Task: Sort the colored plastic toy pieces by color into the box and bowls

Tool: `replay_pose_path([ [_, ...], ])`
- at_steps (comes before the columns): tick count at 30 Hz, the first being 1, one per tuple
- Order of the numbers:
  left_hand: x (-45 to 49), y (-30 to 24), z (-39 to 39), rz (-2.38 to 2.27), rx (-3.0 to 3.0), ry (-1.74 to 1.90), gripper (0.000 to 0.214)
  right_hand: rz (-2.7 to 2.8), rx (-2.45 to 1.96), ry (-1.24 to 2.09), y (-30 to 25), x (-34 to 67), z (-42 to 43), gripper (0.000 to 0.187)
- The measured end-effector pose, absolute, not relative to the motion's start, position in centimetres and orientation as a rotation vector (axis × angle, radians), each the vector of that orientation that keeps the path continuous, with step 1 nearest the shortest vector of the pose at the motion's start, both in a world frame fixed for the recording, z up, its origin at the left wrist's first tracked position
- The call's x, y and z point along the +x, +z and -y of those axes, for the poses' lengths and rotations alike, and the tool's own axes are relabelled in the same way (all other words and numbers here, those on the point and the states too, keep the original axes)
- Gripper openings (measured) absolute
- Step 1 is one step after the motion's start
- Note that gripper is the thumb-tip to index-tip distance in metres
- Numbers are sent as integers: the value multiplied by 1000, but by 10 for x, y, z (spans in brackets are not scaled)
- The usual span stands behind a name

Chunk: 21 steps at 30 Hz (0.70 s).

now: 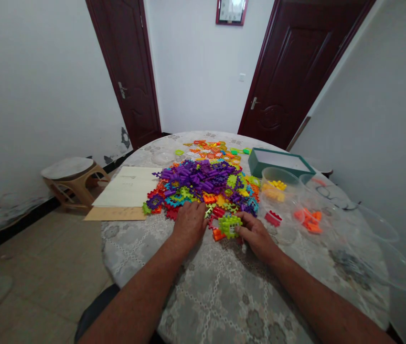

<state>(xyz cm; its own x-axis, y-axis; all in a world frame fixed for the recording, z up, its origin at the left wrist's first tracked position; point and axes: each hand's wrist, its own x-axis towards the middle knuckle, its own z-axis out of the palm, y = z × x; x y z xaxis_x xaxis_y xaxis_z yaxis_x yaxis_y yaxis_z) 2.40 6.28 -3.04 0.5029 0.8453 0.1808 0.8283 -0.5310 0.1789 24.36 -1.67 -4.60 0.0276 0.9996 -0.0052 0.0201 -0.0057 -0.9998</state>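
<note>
A big heap of plastic interlocking blocks (203, 184), purple, orange, green and blue, lies in the middle of a round table (206, 296). My left hand (189, 222) rests palm down at the heap's near edge, fingers curled over pieces; what it holds is hidden. My right hand (255, 234) pinches a lime green block cluster (230, 225) beside an orange piece (218, 234) and a red one.
Clear plastic bowls at the right hold yellow blocks (276, 188), red blocks (272, 218) and orange blocks (308, 220). A green box (280, 162) stands behind them. Cardboard sheets (126, 193) overhang the table's left edge. A wooden stool (72, 179) stands on the floor at the left.
</note>
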Motion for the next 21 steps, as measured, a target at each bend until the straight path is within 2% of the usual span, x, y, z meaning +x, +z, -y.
replay_pose_path([
  [10,20,-25,-68,-1474,2644,266,25,1240,-1234,1212,-41,243,19,29],
  [18,19,-30,-68,-1461,2569,370,46,1261,-1244,1209,-44,244,19,28],
  [21,21,-32,-69,-1487,2520,385,46,1261,-1252,1216,-44,245,19,28],
])
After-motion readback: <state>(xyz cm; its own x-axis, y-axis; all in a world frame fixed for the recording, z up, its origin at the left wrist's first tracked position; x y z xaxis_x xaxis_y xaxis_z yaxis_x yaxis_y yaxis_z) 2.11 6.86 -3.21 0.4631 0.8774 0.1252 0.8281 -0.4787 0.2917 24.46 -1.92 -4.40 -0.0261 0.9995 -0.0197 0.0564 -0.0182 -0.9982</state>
